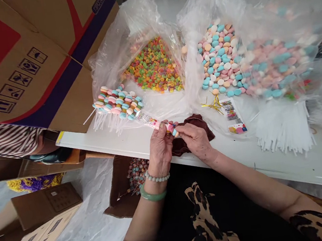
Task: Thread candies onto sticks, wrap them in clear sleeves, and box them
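My left hand (161, 146), with a bead bracelet and a green bangle, is closed around a candy skewer (175, 131) and a printed clear plastic wrapper (147, 121). The wrapper sticks out to the left of the fingers. My right hand (197, 139) is closed at the skewer's right end, fingertips pinched together; the fingers partly hide what they grip. Under both hands lies a dark brown cloth (206, 124) at the table's front edge. Left of them, finished-looking candy skewers (120, 102) lie stacked with white sticks pointing forward.
Behind are plastic bags of ring gummies (157, 67) and pastel oval candies (220, 57). Right are gold ties (214, 105), a stack of printed wrappers (233, 115) and white sticks (283, 128). A large carton (51, 52) stands left; an open box (122, 185) of wrapped candies is below.
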`<move>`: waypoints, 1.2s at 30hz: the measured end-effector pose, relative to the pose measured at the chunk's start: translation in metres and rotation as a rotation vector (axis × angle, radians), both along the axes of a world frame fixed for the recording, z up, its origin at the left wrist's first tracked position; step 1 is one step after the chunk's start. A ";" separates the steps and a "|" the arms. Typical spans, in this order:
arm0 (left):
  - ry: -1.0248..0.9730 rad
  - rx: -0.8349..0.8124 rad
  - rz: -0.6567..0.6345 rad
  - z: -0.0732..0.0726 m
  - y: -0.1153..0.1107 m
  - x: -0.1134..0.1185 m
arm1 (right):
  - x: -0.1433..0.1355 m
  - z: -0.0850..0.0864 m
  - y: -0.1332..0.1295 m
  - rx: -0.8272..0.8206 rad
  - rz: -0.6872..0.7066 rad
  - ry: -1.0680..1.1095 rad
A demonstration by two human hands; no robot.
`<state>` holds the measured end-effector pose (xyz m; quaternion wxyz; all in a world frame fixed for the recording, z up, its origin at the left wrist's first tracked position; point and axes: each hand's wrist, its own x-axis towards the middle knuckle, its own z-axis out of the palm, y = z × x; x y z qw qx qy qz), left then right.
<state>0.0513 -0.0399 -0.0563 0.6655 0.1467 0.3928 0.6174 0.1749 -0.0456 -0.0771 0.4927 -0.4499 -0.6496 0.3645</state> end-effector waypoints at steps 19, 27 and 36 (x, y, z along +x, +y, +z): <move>0.056 0.114 0.031 -0.002 -0.002 0.005 | -0.003 0.002 -0.006 -0.019 -0.039 0.098; 0.098 0.053 0.042 -0.005 -0.007 0.010 | -0.006 0.008 0.003 -0.389 -0.112 0.196; 0.074 -0.025 0.031 -0.006 -0.005 0.007 | 0.002 0.007 0.006 -0.454 0.066 0.205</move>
